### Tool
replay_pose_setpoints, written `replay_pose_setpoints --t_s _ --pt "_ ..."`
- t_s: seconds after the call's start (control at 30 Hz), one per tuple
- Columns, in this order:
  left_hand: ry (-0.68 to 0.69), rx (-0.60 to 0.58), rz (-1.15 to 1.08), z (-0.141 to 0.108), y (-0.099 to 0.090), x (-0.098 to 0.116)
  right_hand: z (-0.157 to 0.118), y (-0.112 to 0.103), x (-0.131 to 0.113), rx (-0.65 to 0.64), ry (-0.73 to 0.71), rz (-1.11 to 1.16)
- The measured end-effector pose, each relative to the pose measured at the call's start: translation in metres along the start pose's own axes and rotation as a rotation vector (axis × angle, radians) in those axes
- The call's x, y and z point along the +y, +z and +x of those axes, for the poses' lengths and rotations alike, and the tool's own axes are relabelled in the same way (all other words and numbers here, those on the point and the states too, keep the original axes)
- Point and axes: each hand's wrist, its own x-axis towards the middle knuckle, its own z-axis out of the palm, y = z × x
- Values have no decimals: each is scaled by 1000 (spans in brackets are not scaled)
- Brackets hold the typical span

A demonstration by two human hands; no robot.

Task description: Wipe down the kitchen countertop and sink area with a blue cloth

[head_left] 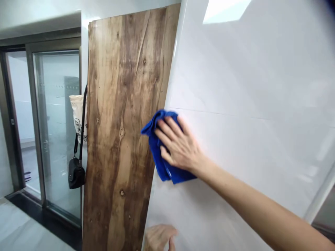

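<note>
Blue cloth [159, 164] — under the right hand [178, 143]

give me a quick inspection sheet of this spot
surface: glossy white wall tile with a fine horizontal seam; reflections, no marks visible
things: blue microfibre cloth bunched against the wall, overlapping the edge of a knotted wooden plank, which leans tilted against the wall
clutter: cream canvas tote bag and black shoulder bag hanging beside the plank
hands: right hand flat on the cloth, fingers spread; left hand low at the frame edge, blurred, holding nothing visible
cables: nothing seen
surroundings: glass door in a metal frame, pale floor tile
</note>
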Motion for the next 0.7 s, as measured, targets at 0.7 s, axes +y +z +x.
replay_pose_setpoints --t_s 0.7 --pt "-446 207 89 39 34 42 -166 51 -100 6 -196 294"
